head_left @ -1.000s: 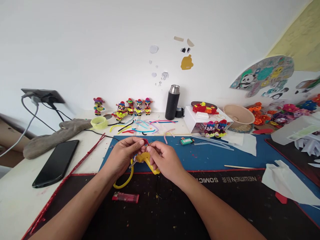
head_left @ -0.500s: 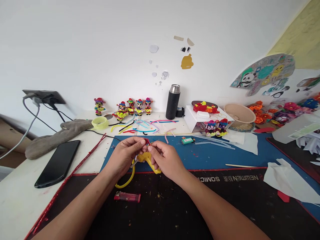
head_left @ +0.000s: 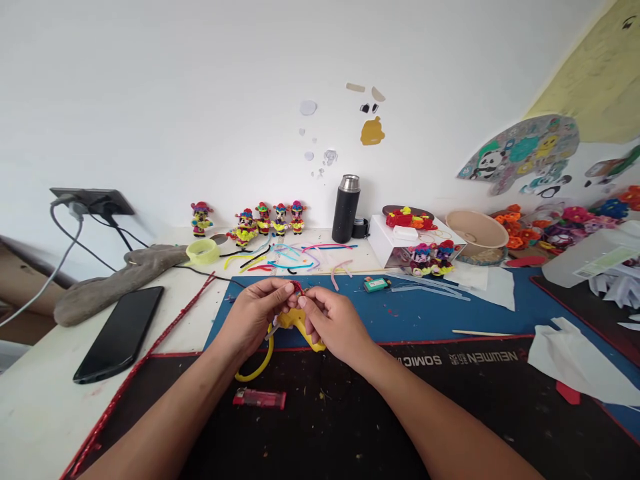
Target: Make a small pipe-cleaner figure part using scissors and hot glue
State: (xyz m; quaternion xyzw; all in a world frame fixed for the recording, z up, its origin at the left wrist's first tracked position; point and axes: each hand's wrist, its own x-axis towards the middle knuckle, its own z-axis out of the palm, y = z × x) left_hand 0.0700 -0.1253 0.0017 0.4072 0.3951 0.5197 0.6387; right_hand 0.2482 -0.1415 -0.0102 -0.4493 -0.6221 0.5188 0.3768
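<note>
**Two hands, one small red piece between their fingertips**

Your left hand (head_left: 263,303) pinches the small red piece (head_left: 299,287) from its left, thumb against fingers. Your right hand (head_left: 333,313) meets it from the other side, thumb and fingertips closed on its right end. Neither hand is clearly nearer: the piece bridges the narrow gap between them, above the near part of the blue mat (head_left: 425,320). It seems to arch upward from one grip to the other, running roughly side to side, but it's too small and too covered by your fingers for you to be sure of its long axis.

Just below the pinch in your view lies the yellow tool (head_left: 313,340), its thick end by your right hand's lower fingers; whether they touch it, you cannot tell. Nearer you, on the dark mat (head_left: 260,440), the red lighter (head_left: 260,399) lies crosswise, apart from both hands.
</note>
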